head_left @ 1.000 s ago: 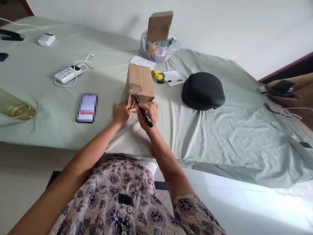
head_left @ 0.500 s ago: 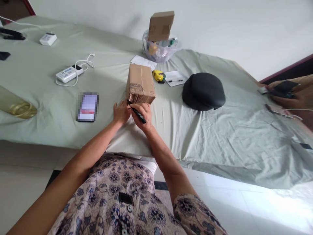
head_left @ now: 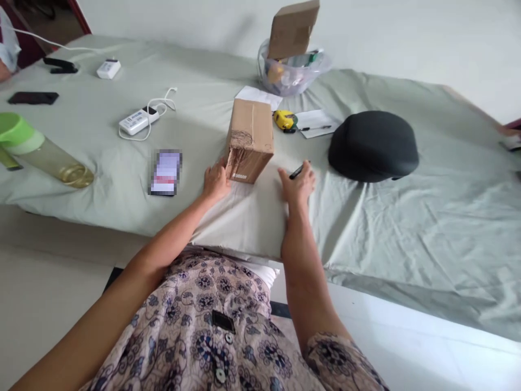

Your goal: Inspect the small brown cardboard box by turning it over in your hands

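Note:
A small brown cardboard box (head_left: 251, 122) stands on the cloth-covered table, with dark scribbled lines near its front left top edge. My left hand (head_left: 217, 180) is closed on the box's front left edge. To the right of the box, apart from it, my right hand (head_left: 299, 182) holds a black marker (head_left: 297, 171); part of the marker is hidden by the fingers. Behind that hand lie a yellow tape measure (head_left: 285, 119) and a white paper (head_left: 315, 117) with a pen (head_left: 321, 127) on it.
A black rounded case (head_left: 372, 145) sits on the right. On the left are a phone (head_left: 166, 172), a white power strip (head_left: 139, 120) with a cable, a green-lidded bottle (head_left: 52, 155), a dark phone (head_left: 33, 98) and a stapler (head_left: 61, 65). A clear basket (head_left: 291, 76) stands at the back.
My right hand has moved away from the box to the right with the marker. My left hand stays at the box's front left edge. The camera view has shifted left.

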Demonstrator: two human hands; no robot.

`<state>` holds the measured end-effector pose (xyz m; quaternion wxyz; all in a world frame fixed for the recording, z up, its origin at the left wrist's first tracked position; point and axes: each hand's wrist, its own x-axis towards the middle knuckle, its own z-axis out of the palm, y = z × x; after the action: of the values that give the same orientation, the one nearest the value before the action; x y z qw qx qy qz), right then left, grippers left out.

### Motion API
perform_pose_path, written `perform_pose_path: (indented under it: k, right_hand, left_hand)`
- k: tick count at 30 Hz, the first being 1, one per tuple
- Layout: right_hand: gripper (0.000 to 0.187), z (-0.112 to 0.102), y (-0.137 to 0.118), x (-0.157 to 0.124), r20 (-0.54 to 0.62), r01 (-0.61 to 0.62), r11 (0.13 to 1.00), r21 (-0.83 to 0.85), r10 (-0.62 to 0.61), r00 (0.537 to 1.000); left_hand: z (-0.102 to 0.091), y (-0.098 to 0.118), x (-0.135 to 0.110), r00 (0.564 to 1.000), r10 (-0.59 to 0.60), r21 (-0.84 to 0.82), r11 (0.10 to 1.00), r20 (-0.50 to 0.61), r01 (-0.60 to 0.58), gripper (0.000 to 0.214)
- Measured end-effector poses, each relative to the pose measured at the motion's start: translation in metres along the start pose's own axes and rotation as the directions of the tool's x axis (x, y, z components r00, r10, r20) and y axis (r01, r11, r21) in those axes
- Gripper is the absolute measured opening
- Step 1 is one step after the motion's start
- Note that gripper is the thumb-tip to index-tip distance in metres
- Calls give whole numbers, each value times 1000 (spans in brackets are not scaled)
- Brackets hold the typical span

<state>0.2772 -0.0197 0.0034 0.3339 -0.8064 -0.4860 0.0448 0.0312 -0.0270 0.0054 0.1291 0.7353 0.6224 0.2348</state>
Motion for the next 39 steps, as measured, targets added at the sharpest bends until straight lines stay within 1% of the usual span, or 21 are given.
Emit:
perform_pose_path:
  k: [2, 5, 7, 9, 12, 14, 15, 16, 18, 20, 22, 23, 24, 28, 30, 33, 36, 39]
  right_hand:
    - [81, 5, 1, -1, 92, -25, 995, -92, 33, 995]
    - [73, 9, -4, -7, 153, 27, 985, -172, 0, 988]
    - [68, 9, -7, -10, 157, 59, 981, -186, -29, 987]
    - [67, 8, -8, -12, 144, 74, 981, -180, -48, 988]
    - [68, 8, -7, -12, 126, 63, 986, -152, -44, 991]
    - [69, 7, -6, -11, 125, 46, 991, -127, -30, 992]
    - [69, 8, -5, -10, 127, 39, 993, -115, -24, 992]
    - [68, 8, -5, -9, 129, 33, 994, -104, -19, 992]
    - [68, 9, -3, -8, 125, 26, 996, -87, -15, 992]
    - [66, 11, -2, -6, 113, 27, 997, -72, -18, 993]
    - [66, 14, 0, -4, 101, 32, 998, -62, -26, 995]
    - [66, 15, 2, -4, 97, 35, 998, -60, -29, 995]
    - [67, 16, 3, -3, 95, 37, 998, -59, -31, 995]
    - [66, 19, 7, -1, 85, 53, 997, -61, -48, 995]
    - [65, 20, 7, -1, 75, 53, 997, -63, -48, 996]
    - [66, 20, 6, -1, 70, 30, 998, -56, -26, 997]
    - [65, 18, 3, -2, 55, 15, 1000, -17, -14, 998]
    - [63, 16, 0, -2, 2, 11, 998, 55, -11, 1000]
  left_hand:
    - [-2, -4, 2, 1000, 7, -29, 1000, 0, -7, 67]
    - [-7, -9, 6, 999, -20, -103, 995, -45, 15, 79]
    - [-14, -11, 8, 994, -46, -142, 989, -103, 31, 80]
    - [-24, -13, 7, 984, -67, -156, 987, -167, 41, 77]
    - [-49, -24, -1, 958, -84, -144, 988, -273, 46, 71]
    - [-68, -41, -10, 931, -123, -142, 987, -342, 78, 67]
    - [-78, -52, -15, 917, -165, -151, 982, -363, 116, 66]
    - [-87, -64, -20, 898, -225, -170, 970, -378, 171, 65]
    - [-103, -89, -30, 843, -368, -227, 927, -393, 299, 61]
    - [-112, -110, -39, 783, -495, -283, 866, -378, 412, 58]
    - [-116, -124, -47, 749, -552, -297, 832, -365, 469, 56]
    - [-115, -128, -50, 746, -557, -285, 830, -365, 480, 55]
    - [-114, -130, -54, 753, -550, -264, 835, -363, 483, 55]
    - [-107, -131, -66, 815, -491, -186, 871, -306, 455, 57]
    - [-106, -131, -71, 833, -475, -170, 880, -284, 444, 58]
    - [-108, -130, -76, 827, -478, -166, 878, -296, 448, 60]
    - [-110, -122, -77, 820, -492, -150, 870, -292, 469, 64]
    - [-111, -109, -76, 812, -495, -28, 859, -309, 512, 81]
